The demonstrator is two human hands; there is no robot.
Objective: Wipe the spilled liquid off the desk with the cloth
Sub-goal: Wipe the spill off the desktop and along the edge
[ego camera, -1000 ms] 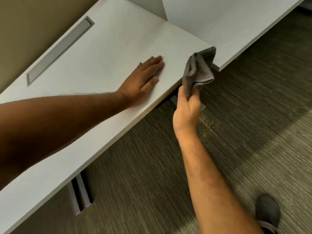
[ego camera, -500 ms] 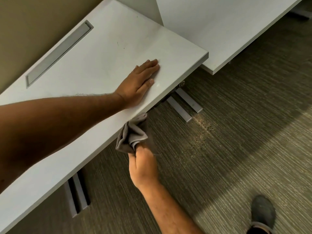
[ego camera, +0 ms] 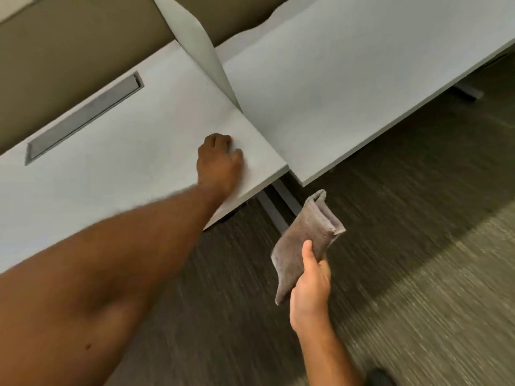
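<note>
Cloth, grey and folded into a flat terry pad [ego camera: 306, 240], is held off the pale grey laminate worktop [ego camera: 111, 168], out over the striped dark carpet floor [ego camera: 418, 274] and well clear of the front edge; half a second ago it was bunched up just under that edge, and a second ago it was raised at the corner, so a folded, flattened face has now been presented. The right hand [ego camera: 310, 285] is seen clenched on the lower part of the cloth, thumb laid across its face. The left hand [ego camera: 220, 162], which lay flat with fingers spread earlier, is now curled with its knuckles up and resting near the corner of the worktop, grasping nothing. No wet patch can be made out on the surface, so the wiping is judged either finished or paused for refolding; which of the two cannot be told. By count: one cloth, two hands, two worktops side by side with a thin upright grey divider panel [ego camera: 200, 51] between them, and one recessed grey cable slot [ego camera: 83, 118].
</note>
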